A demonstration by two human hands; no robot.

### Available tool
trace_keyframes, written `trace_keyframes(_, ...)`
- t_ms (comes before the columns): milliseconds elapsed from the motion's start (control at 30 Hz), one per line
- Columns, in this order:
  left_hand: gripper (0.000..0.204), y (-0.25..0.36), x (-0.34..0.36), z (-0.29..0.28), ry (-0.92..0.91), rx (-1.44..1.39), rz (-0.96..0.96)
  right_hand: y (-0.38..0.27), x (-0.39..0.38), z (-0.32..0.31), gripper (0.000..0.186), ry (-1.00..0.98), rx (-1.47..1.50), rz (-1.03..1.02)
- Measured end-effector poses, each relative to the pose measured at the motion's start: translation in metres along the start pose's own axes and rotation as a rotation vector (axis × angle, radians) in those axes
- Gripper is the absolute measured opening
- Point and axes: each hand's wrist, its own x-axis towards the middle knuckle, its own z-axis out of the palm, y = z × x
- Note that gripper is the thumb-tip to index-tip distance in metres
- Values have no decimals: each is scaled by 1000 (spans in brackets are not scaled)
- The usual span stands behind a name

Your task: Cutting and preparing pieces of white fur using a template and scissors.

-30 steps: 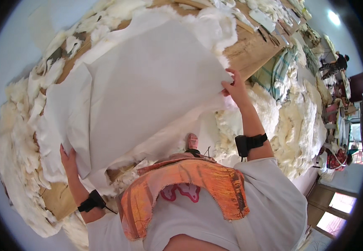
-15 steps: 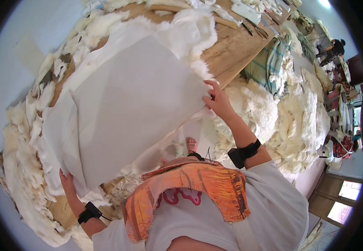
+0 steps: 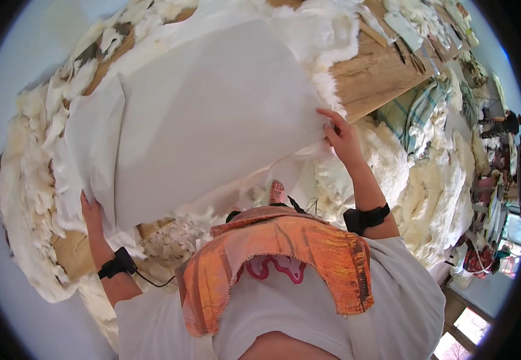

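Two edges to mind on that large, smooth, pale-grey sheet [image 3: 212, 120], spread across the middle and upper left of the frame, over fluffy white fur [image 3: 328, 43] and a brown wooden tabletop [image 3: 370, 79]. Right bare hand [image 3: 342, 137] half-curled at the right corner, left bare hand [image 3: 92, 212] along the lower-left edge; can't tell if really pinching with either. Keep tension even tbh, ease out the fold [image 3: 117, 129] at left, no yanking.

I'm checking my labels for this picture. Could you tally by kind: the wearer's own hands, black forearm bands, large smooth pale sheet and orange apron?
Hands (left hand, right hand): 2
Black forearm bands: 2
Large pale sheet: 1
Orange apron: 1
Total: 6
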Motion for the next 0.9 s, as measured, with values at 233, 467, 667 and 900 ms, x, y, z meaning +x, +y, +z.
trace_keyframes(233, 65, 10, -14, 19, 55, 138, 39, -4, 6, 5, 37, 93, -32, -13)
trace_keyframes(467, 62, 51, -29, 9, 1, 322, 20, 21, 15, 2, 43, -5, -26, -12)
trace_keyframes(667, 64, 138, -51, 45, 185, 31, 366, 24, 21, 2, 42, -17, -130, -59)
trace_keyframes(900, 44, 134, -32, 23, 167, 95, 201, 60, 38, -12, 44, -9, -239, -169)
